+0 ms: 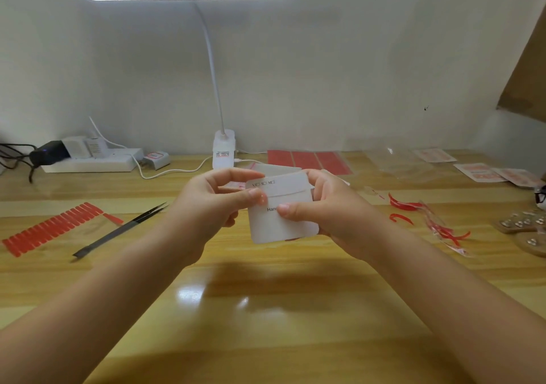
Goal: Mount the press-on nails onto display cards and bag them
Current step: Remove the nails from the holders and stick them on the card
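White card (282, 224) held above the table (266, 324), back side up, pinched between left hand (212, 203) and right hand (319, 206), thumbs on top. Left of the grip: a row of red nails (53, 227) not yet mounted, plus tweezers (118, 230). Far right of the grip, bagged cards (478, 174) look done, so roughly midway.

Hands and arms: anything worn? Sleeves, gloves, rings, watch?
Nothing worn that the head view shows. Both forearms are bare from the bottom edge of the frame to the wrists, with no sleeve in sight. The left hand and right hand have no gloves, and no ring, watch or bracelet shows. The visible nails are short and look unpainted.
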`<state>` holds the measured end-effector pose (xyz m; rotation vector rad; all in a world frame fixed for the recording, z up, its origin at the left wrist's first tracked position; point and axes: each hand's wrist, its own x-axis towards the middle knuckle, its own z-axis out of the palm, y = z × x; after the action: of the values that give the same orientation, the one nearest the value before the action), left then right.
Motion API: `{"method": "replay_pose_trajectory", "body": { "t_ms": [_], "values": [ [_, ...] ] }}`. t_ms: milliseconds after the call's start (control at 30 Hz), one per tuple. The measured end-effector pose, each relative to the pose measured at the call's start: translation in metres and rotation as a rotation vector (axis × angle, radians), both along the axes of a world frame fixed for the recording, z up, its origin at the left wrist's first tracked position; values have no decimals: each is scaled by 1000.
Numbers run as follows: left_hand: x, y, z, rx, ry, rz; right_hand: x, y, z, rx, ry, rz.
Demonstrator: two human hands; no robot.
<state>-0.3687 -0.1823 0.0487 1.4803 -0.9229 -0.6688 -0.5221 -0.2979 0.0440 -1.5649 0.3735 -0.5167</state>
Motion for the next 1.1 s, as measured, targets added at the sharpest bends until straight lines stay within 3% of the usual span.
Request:
{"method": "replay_pose_trajectory", "body": {
  "t_ms": [200,367,433,600,700,933,1100],
  "values": [
    [-3,-3,-6,31,0,-22,0,-3,-1,-89,58,-61],
    [1,-6,-15,52,5,1,1,-4,-5,-283,275,-74],
    [2,-8,-21,123,-112,49,1,-7,-8,-342,326,-132],
    [2,-9,-38,299,-577,70,-6,-26,-24,-538,172,-465],
    [0,-8,-43,339,-787,59,-7,-31,-35,-687,230,-513],
    [0,-7,-50,277,-957,5,-2,-30,-52,-907,411,-525],
    [-4,-8,-52,147,-1009,90,-1,-34,-59,-915,471,-562]
  ]
}}
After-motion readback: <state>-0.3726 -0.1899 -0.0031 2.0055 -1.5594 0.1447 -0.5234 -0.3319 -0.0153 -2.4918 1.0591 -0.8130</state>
